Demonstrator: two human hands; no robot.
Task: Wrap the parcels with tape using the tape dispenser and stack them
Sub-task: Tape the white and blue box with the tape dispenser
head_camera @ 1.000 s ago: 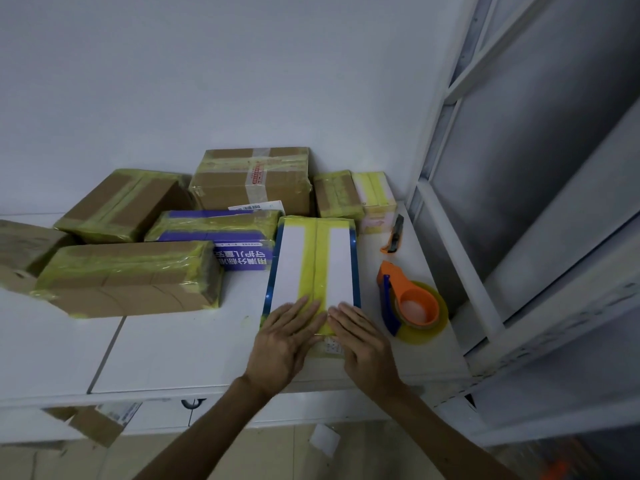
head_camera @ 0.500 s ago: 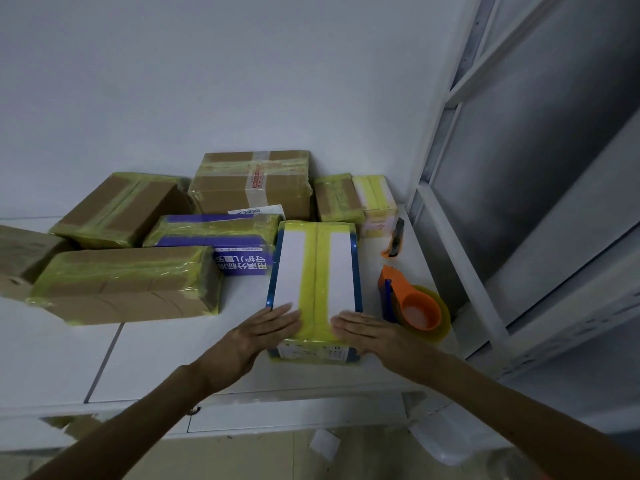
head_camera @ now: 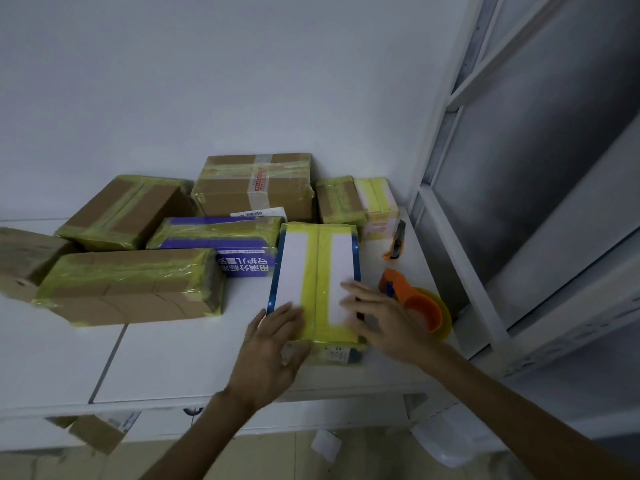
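A flat, rectangular white blue-edged parcel (head_camera: 317, 271), banded lengthwise down its middle with yellow tape, lies toward the right end of the white surface (head_camera: 173, 358), its long side running near to far. The left hand (head_camera: 273, 344) lies flat on the parcel's near left corner, fingers straight and close together. The right hand (head_camera: 381, 320) rests on the near right edge of its top, fingers straight and slightly spread (neither hand curls round anything). Just right of the parcel, partly behind the right hand, sits the orange plastic tape dispenser (head_camera: 419, 306) with its yellowish roll. Farther back lies a small orange-and-black utility knife (head_camera: 394, 244). To the left, apart from it, is a long brown cardboard parcel (head_camera: 131, 285) wrapped in yellow tape, with a purple printed box (head_camera: 221, 240) and more taped brown boxes (head_camera: 254, 185) behind it, toward the wall.
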